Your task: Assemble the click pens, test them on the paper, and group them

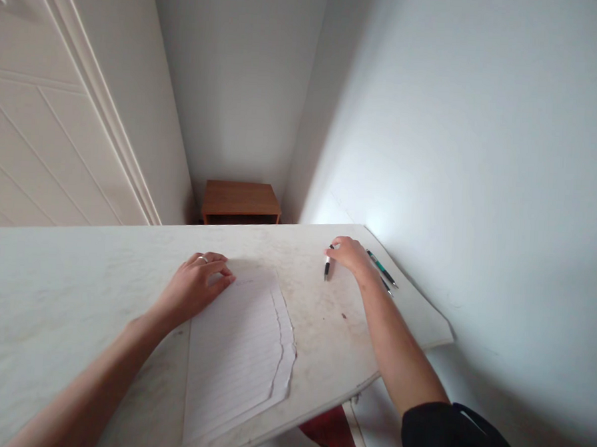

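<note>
My left hand [200, 282] lies on the upper left corner of lined paper sheets [236, 347], fingers stretched out and a ring on one of them. The sheets have torn right edges and a faint line of writing near the top. Over at the right of the table, my right hand [351, 253] pinches the end of a white and black pen [327, 265], whose tip points toward me. Just beyond that wrist lie a green and black pen [382, 268] and another dark pen [387, 287], the latter partly hidden by my forearm.
The white, stained table [100, 273] runs up to a pale wall [482, 160] on the right. A brown wooden cabinet [242, 197] stands past its far edge. On the left is a white panelled door [43, 123]. Something red [332, 432] shows below the near edge.
</note>
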The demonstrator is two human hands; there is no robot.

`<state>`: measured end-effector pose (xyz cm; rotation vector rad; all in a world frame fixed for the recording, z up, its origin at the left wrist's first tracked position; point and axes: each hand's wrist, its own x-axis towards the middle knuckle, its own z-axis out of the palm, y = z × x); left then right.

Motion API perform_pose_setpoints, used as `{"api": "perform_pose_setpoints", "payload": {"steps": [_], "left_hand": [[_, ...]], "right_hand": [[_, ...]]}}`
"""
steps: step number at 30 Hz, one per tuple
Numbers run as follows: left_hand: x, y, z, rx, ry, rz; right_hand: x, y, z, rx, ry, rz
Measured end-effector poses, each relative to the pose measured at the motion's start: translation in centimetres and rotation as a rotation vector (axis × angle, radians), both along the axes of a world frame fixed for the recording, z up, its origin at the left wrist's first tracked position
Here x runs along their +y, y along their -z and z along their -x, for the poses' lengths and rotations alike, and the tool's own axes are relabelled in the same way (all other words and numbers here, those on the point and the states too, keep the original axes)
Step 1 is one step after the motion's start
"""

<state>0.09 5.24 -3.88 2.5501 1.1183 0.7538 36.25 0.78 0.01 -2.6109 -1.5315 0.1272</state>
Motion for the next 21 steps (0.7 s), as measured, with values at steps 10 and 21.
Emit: {"api": "perform_pose_setpoints", "payload": {"steps": [10,21], "left_hand": [[-0.1,0.0,0.1,-0.005,0.019,-0.019],[0.1,-0.2,0.1,0.006,0.026,-0.011]], "right_hand": [[-0.7,-0.2,-1.8,-0.076,0.035,0.060],[-1.7,-1.3,-0.5,-0.145,0.082,0.110]]}}
